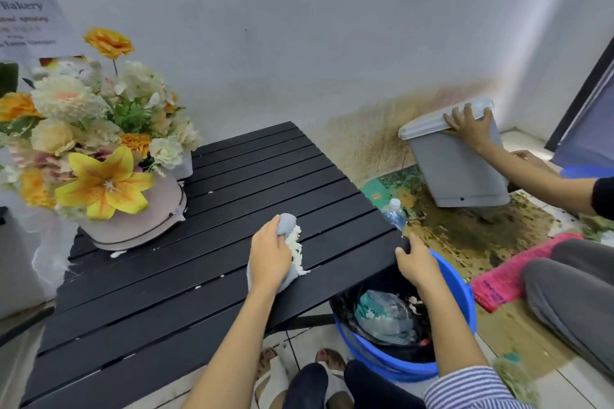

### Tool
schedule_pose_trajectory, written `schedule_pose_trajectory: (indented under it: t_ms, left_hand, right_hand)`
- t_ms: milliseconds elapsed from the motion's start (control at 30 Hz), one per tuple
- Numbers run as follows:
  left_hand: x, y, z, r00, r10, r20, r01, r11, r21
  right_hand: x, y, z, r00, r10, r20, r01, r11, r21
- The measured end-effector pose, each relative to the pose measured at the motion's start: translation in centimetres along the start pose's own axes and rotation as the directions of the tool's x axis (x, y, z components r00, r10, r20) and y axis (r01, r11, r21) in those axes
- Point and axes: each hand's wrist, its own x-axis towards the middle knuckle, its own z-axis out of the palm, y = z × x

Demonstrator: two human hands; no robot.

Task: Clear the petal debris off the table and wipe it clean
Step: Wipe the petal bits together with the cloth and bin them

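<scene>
Nearest to us, beside the tabletop (pixel 186 302) edge on its right, stands a blue bucket (pixel 458 319) lined with a black bag and holding trash. Our right hand (pixel 417 267) curls its fingers over the tabletop's right edge, just above the bucket. Our left hand (pixel 270 257) presses a grey cloth (pixel 287 224) on the black slats and grips it; a heap of white petal debris (pixel 296 251) lies against the cloth, on its right side. Small white bits are scattered on the slats. At the tabletop's far left corner stands a flower arrangement (pixel 96 143). Beyond the tabletop's right side, another person's hand (pixel 470 124) holds a tilted grey bin (pixel 460 169).
</scene>
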Motion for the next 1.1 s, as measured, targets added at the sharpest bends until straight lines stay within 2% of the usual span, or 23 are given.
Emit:
schedule_pose_trajectory:
  t_ms: [100, 267, 333, 433, 467, 567, 600, 733, 900, 1100]
  left_hand:
    - [-0.2, 2.4, 3.0, 0.999, 0.047, 0.025, -0.046, 0.998, -0.037]
    - [-1.5, 7.3, 7.4, 0.980, 0.129, 0.154, -0.118, 0.990, -0.076]
    - [-1.2, 7.9, 7.9, 0.974, 0.116, 0.195, -0.101, 0.991, -0.084]
    - [-0.4, 6.7, 5.9, 0.988, 0.054, 0.144, -0.037, 0.992, -0.122]
    - [-0.2, 5.8, 5.0, 0.992, 0.047, 0.119, -0.037, 0.995, -0.092]
    - [-0.6, 3.3, 3.2, 0.988, 0.004, 0.156, -0.041, 0.971, 0.236]
    - [-0.9, 3.1, 3.2, 0.986, 0.008, 0.167, -0.054, 0.960, 0.274]
    - [-2.2, 4.9, 5.1, 0.965, 0.189, 0.181, -0.216, 0.966, 0.144]
    - [-3.2, 8.2, 9.5, 0.931, 0.242, 0.274, -0.285, 0.950, 0.129]
    - [-3.9, 11.4, 13.6, 0.913, 0.274, 0.303, -0.325, 0.937, 0.131]
  right_hand:
    - [0.5, 0.4, -0.3, 0.999, 0.031, 0.025, -0.031, 1.000, 0.001]
    - [0.8, 1.1, -1.0, 0.996, 0.039, 0.080, -0.052, 0.983, 0.174]
    - [0.8, 1.3, -1.5, 0.991, 0.044, 0.128, -0.075, 0.966, 0.248]
    - [1.2, 1.8, -2.5, 0.990, 0.034, 0.138, -0.064, 0.973, 0.223]
    - [1.4, 2.0, -2.7, 0.991, 0.034, 0.128, -0.060, 0.977, 0.205]
    - [1.8, 2.1, -3.0, 0.994, 0.046, 0.097, -0.066, 0.976, 0.207]
    - [1.8, 2.1, -3.1, 0.994, 0.054, 0.094, -0.075, 0.971, 0.229]
    - [2.1, 1.6, -3.7, 0.984, 0.094, 0.150, -0.128, 0.962, 0.241]
    - [1.9, 1.5, -4.1, 0.976, 0.070, 0.206, -0.122, 0.961, 0.249]
    - [2.1, 2.2, -5.0, 0.997, 0.033, 0.066, -0.048, 0.969, 0.243]
